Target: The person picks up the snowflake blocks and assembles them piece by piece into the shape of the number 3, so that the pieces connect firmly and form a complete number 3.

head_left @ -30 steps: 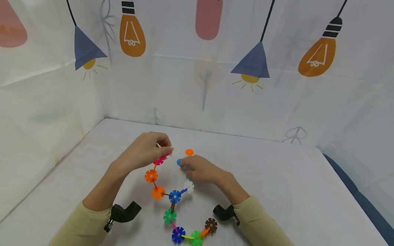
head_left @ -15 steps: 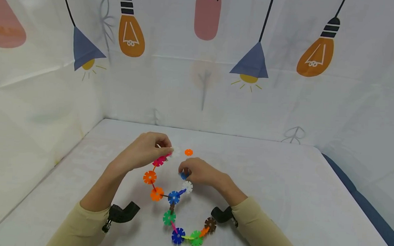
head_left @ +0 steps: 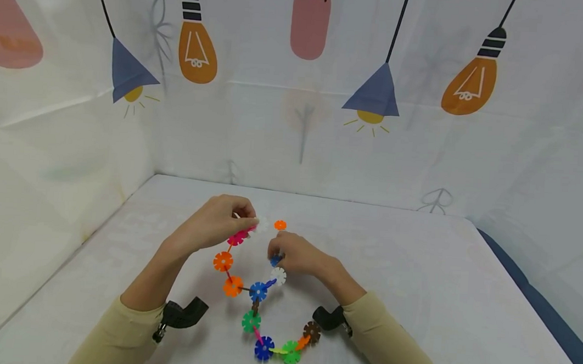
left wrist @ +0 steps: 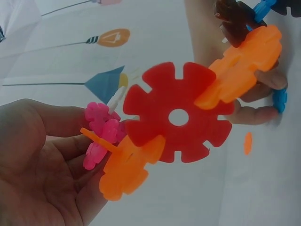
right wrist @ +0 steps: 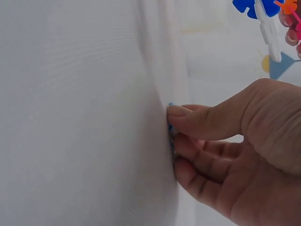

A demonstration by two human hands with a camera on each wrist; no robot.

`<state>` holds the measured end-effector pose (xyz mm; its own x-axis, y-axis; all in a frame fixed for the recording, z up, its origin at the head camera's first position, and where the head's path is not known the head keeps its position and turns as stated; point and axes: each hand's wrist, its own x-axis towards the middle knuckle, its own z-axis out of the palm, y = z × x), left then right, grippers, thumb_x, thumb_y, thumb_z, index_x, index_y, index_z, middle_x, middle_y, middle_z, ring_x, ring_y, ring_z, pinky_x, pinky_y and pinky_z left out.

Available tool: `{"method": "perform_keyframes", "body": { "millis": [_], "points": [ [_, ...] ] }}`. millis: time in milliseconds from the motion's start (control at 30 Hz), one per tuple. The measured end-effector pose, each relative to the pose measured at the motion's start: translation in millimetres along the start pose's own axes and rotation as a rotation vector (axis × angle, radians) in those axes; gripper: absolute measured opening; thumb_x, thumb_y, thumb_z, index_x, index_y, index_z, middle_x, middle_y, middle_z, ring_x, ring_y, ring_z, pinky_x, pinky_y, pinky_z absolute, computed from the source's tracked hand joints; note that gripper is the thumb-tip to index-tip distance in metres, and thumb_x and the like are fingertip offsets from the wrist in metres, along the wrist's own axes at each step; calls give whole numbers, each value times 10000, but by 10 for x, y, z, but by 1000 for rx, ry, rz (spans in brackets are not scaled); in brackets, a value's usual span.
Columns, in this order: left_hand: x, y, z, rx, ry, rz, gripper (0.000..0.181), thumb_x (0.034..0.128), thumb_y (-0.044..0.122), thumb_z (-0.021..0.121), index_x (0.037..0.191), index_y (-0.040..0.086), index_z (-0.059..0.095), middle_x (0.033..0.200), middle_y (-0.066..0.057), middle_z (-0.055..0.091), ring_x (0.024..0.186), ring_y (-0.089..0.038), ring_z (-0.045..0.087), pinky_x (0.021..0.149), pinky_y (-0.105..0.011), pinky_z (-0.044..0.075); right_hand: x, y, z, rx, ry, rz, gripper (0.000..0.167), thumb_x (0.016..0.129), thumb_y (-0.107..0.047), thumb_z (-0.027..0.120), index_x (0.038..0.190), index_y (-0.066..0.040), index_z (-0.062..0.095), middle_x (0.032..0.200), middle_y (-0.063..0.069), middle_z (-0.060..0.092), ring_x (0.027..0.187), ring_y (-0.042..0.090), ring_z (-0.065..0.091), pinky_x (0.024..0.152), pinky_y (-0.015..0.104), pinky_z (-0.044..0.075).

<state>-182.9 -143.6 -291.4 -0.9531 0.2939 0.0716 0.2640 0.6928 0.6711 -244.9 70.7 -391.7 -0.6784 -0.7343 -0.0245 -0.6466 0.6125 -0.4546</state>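
Note:
A chain of slotted snowflake discs, with an orange disc point(head_left: 233, 286) among them, curves across the white table in the head view. My left hand point(head_left: 215, 222) pinches its upper end at a pink disc point(left wrist: 97, 114), and a white disc point(head_left: 262, 223) sits just beyond the fingertips. A red disc point(left wrist: 162, 94) and orange ones hang close to the left wrist camera. My right hand point(head_left: 300, 254) pinches a loose blue disc point(head_left: 275, 261) between thumb and fingers, beside the chain's white side disc point(head_left: 279, 276). In the right wrist view, fingers mostly cover that blue disc point(right wrist: 170, 123).
A loose orange disc point(head_left: 280, 225) lies behind my right hand. The chain's lower part, ending in a brown disc point(head_left: 311, 332), lies between my forearms. Patterned white cloth walls point(head_left: 274, 126) stand behind the table point(head_left: 415, 276) and at both sides.
My right hand has drawn the blue disc toward me and slightly right, near the white side disc. The left hand stays in place with the chain's end.

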Motion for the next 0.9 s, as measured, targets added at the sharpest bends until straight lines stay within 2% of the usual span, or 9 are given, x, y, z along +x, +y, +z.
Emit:
{"method": "perform_keyframes", "body": {
  "millis": [200, 367, 567, 733, 900],
  "points": [
    [5, -5, 10, 7, -2, -14, 144, 954, 277, 654, 905, 146, 686, 892, -14, 677, 778, -160, 635, 680, -291, 520, -1, 19, -9, 8, -36, 31, 134, 854, -20, 708, 951, -109, 681, 940, 2, 652, 878, 135, 554, 822, 270, 505],
    [16, -23, 11, 3, -6, -11, 145, 955, 272, 652, 905, 140, 686, 890, -22, 681, 763, -159, 640, 681, -300, 519, -11, 46, -42, 42, -33, 34, 117, 845, -13, 710, 885, -121, 692, 875, -4, 661, 804, 125, 542, 754, 249, 497],
    [15, -54, -1, 5, -6, -17, 175, 959, 276, 644, 928, 110, 688, 890, -37, 689, 738, -152, 643, 681, -308, 515, -28, 66, -132, 148, 73, -12, 161, 877, 44, 663, 854, -103, 724, 835, -19, 701, 751, 121, 598, 741, 247, 524],
    [16, -59, -2, 14, -7, -40, 175, 959, 282, 647, 924, 115, 685, 866, -14, 683, 720, -145, 650, 674, -307, 519, -62, 25, -217, 258, 185, -30, 100, 894, 15, 679, 889, -70, 732, 870, 97, 742, 673, 156, 686, 696, 241, 550],
    [10, -71, -4, 11, -7, -52, 158, 962, 269, 643, 920, 121, 678, 870, -23, 692, 713, -141, 654, 673, -302, 515, -96, -24, -278, 248, 303, -85, 49, 885, -13, 707, 861, -53, 723, 871, 137, 747, 650, 145, 704, 682, 218, 562]
  ]
}}
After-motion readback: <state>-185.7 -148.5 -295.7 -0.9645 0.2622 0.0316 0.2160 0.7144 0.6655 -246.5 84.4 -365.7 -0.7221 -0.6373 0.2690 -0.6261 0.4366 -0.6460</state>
